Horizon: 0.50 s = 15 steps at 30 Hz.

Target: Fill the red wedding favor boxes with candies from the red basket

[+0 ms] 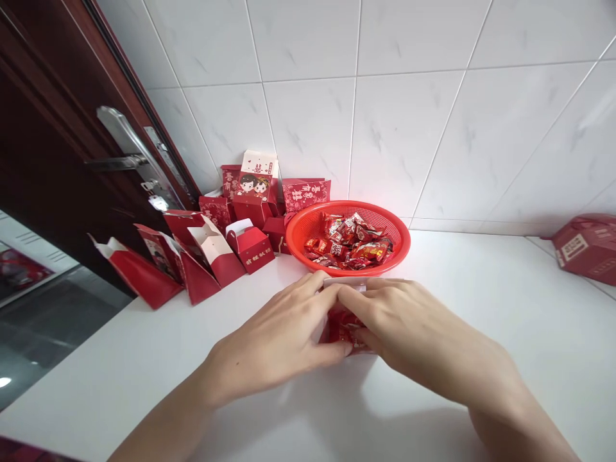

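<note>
Both of my hands meet around a small red paper gift box (341,326) on the white tabletop. My left hand (282,330) wraps its left side, with the thumb along the near edge. Closed over the opposite side is my right hand (414,321), its fingers reaching across the top. A pale flap edge shows behind my fingertips, and shiny red wrapping shows in the gap between the hands. My fingers hide most of the box. Just beyond it stands a red plastic colander (294,240) holding several wrapped candies (353,244).
Several upright red-and-white paper boxes (212,247) stand at the left of the white table (250,417), some against the tiled wall (308,122). A closed red box (257,247) sits among them. A dark red carton (590,247) lies far right. A door with a metal handle (125,160) is left.
</note>
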Available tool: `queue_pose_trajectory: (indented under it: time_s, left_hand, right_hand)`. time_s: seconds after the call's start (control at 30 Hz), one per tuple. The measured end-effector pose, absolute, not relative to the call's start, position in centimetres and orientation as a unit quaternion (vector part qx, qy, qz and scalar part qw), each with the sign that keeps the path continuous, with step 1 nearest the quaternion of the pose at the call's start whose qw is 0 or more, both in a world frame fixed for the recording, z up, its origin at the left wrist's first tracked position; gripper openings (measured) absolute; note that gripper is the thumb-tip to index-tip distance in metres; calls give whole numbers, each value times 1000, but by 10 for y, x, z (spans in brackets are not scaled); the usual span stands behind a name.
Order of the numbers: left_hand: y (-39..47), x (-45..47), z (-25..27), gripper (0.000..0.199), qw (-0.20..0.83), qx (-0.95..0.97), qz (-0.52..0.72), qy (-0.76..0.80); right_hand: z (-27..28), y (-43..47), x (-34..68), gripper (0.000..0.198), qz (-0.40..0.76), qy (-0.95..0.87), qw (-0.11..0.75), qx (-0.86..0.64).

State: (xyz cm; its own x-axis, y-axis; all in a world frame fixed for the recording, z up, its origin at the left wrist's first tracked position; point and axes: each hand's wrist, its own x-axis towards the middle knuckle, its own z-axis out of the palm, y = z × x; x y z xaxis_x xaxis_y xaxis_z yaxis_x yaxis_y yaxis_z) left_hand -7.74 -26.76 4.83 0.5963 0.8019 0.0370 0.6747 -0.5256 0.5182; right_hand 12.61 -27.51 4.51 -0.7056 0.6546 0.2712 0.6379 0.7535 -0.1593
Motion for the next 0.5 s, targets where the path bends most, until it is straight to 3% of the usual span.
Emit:
queue_pose_trajectory:
  time_s: [0.2,0.5]
  left_hand:
    - [-266,-77,49,45,230,853,143,446]
    - [-279,-79,46,45,199,879,128,414]
  right_hand:
    - [51,-270,126,26,-26,-909,133,-394]
    - [63,-278,156,20,78,-926,159,-333]
